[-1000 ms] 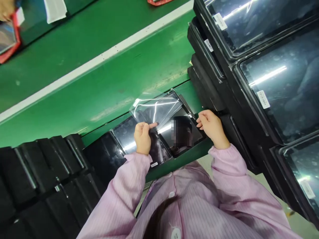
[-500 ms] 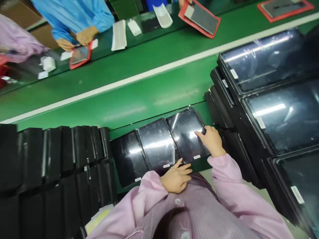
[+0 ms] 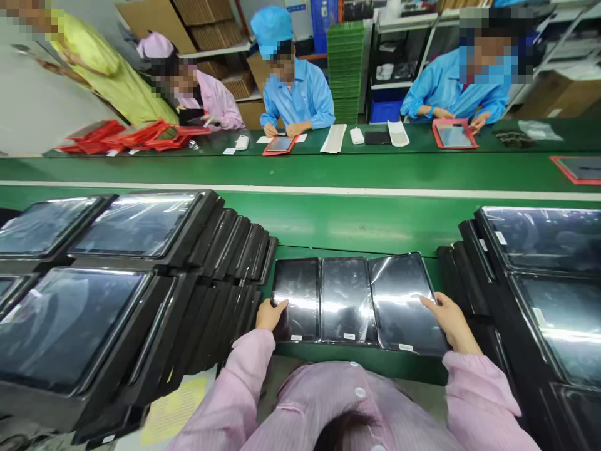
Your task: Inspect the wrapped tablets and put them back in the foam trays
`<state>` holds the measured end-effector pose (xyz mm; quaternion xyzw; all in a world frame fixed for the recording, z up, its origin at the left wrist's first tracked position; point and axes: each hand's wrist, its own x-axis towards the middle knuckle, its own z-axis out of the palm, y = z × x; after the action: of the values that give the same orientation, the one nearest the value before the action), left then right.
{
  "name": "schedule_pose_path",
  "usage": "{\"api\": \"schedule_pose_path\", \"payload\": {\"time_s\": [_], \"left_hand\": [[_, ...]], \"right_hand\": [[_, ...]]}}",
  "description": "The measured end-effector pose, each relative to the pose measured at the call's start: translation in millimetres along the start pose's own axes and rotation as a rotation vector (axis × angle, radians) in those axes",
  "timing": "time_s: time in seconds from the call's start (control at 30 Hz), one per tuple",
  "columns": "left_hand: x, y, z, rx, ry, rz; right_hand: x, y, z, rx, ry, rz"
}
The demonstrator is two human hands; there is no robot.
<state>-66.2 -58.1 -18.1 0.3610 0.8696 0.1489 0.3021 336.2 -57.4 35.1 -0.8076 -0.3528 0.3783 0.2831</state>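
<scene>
three flat dark screens lie side by side on the green bench (image 3: 361,356), in front of the person, the row running from nine to three o'clock. the left hand (image 3: 269,315) is at the outer edge of the left screen (image 3: 297,285), which lies at about two o'clock from it; the thumb is on the glass, apart from the fingers, and from here i cannot tell if they grip underneath. the right hand (image 3: 454,322) is at the outer edge of the right screen (image 3: 404,285), with that screen toward ten o'clock, its thumb also over the glass and the fingers partly hidden, so i cannot tell if it is clamped. the middle screen (image 3: 346,294) sits between the two, with neither hand on it. the left and middle screens have their long axes close to twelve and six, while the right one leans a little, toward eleven and five. along the shared sides the edges look very close, though i can't say they touch all the way. toward twelve o'clock there is open room on the green belt (image 3: 352,219); at nine and three, the left stack of trays (image 3: 197,313) and right stack of trays (image 3: 462,275) leave little sideways room, and the person's shirt (image 3: 328,413) is near at six.
</scene>
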Motion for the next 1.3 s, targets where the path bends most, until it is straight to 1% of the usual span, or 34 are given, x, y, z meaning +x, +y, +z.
{"api": "schedule_pose_path", "payload": {"time_s": [0.13,0.2,0.23,0.3,0.37,0.43,0.5,0.57,0.63,0.73,0.77,0.83,0.97,1.1,1.2,1.3], "left_hand": [[-8.9,2.2,-1.9,-0.176,0.062,-0.041],[-15.1,0.4,-6.1,-0.292,0.099,-0.052],[-18.5,-1.4,-9.1,-0.354,0.114,-0.055],[-26.0,-5.8,-16.3,-0.481,0.134,-0.052],[-34.3,-9.0,-23.9,-0.600,0.146,-0.042],[-43.1,-8.2,-28.6,-0.694,0.138,-0.027],[-52.4,-1.4,-26.0,-0.759,0.100,-0.005],[-62.4,11.2,-13.6,-0.798,0.035,0.022],[-71.6,27.3,6.8,-0.814,-0.037,0.041],[-78.2,50.4,38.5,-0.800,-0.124,0.046],[-77.8,56.2,46.3,-0.786,-0.140,0.044],[-74.0,63.9,55.8,-0.739,-0.151,0.041],[-65.5,67.5,61.6,-0.627,-0.151,0.048],[-69.5,63.7,68.6,-0.632,-0.195,0.065],[-72.3,59.1,70.6,-0.722,-0.210,0.061],[-66.0,59.8,61.9,-0.863,-0.234,0.063]], "right_hand": [[-21.2,-18.1,-10.7,0.134,0.001,-0.062],[-28.5,-27.9,-8.2,0.202,-0.036,-0.081],[-31.4,-32.3,-2.9,0.238,-0.072,-0.090],[-35.9,-38.8,16.5,0.296,-0.151,-0.107],[-38.9,-41.4,44.6,0.324,-0.204,-0.128],[-40.3,-40.2,74.7,0.316,-0.226,-0.152],[-40.2,-36.1,99.0,0.271,-0.228,-0.171],[-38.5,-30.9,112.8,0.182,-0.219,-0.177],[-34.9,-26.8,115.9,0.056,-0.211,-0.169],[-25.7,-25.7,109.4,-0.136,-0.193,-0.140],[-22.0,-26.6,107.0,-0.186,-0.187,-0.124],[-14.8,-29.6,104.5,-0.254,-0.191,-0.082],[-5.9,-35.2,110.8,-0.279,-0.232,-0.016],[-8.2,-38.6,120.9,-0.184,-0.247,-0.005],[-17.1,-43.2,125.5,-0.027,-0.302,-0.072],[-29.7,-50.0,126.8,0.118,-0.358,-0.173]]}}
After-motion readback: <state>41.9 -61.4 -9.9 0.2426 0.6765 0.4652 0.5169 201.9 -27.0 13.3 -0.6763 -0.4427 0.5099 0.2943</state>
